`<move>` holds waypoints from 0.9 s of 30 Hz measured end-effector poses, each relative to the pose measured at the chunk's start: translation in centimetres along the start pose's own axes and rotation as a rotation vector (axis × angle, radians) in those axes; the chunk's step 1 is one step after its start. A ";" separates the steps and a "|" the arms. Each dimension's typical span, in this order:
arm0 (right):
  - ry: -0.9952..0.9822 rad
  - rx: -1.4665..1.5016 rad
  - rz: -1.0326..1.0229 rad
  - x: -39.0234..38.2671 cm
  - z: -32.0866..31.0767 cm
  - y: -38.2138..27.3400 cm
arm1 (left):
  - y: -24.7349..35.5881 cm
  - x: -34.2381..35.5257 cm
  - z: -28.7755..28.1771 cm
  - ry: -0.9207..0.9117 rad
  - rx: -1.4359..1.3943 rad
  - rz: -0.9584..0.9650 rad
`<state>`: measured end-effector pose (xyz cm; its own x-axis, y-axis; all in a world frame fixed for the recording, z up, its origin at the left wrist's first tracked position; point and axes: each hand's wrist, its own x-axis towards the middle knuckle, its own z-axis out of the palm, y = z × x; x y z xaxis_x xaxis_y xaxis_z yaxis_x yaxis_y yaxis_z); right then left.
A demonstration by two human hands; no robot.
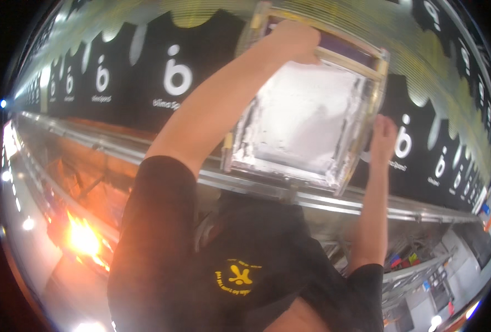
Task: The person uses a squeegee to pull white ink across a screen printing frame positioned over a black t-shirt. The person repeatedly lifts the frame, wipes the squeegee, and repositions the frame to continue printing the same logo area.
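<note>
A screen-printing frame, pale inside with purple along its far end, lies over a long row of black printed fabric pieces. My left hand is closed at the frame's far end; what its fingers hold is hidden beneath them. My right hand is beside the frame's right side, fingers curled, their hold too blurred to make out. Yellow ribbed material shows around the fabric pieces.
A metal rail runs along the bench's near edge. Below it at left glows a bright orange light or heater. At lower right are metal racks with small colored items.
</note>
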<state>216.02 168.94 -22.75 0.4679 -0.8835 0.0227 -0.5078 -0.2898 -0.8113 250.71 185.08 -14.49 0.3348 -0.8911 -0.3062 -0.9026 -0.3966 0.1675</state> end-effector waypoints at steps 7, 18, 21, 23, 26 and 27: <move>-0.591 -0.403 -0.562 10.3 3.3 -14.5 | -0.7 -1.0 -0.8 -0.007 -0.136 -0.084; -0.392 -0.677 -0.583 1.1 5.3 -9.4 | 2.5 -7.5 5.5 0.111 -0.146 -0.100; -0.435 -0.625 -0.602 -4.4 3.7 -7.0 | 5.6 -12.7 8.1 0.035 -0.245 -0.164; -0.416 -0.614 -0.687 -9.9 1.9 -6.1 | 8.2 -17.8 9.9 -0.005 -0.239 -0.183; -0.333 -0.446 -0.691 -15.4 0.4 -4.6 | 10.2 -22.5 12.4 0.046 -0.255 -0.144; -0.320 -0.430 -0.685 -16.2 0.2 -4.4 | 10.6 -23.2 13.0 0.072 -0.262 -0.132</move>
<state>210.79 184.56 -19.66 0.9186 -0.3362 0.2079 -0.2387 -0.8910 -0.3863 229.83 204.39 -17.75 0.4715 -0.8376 -0.2758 -0.7526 -0.5453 0.3692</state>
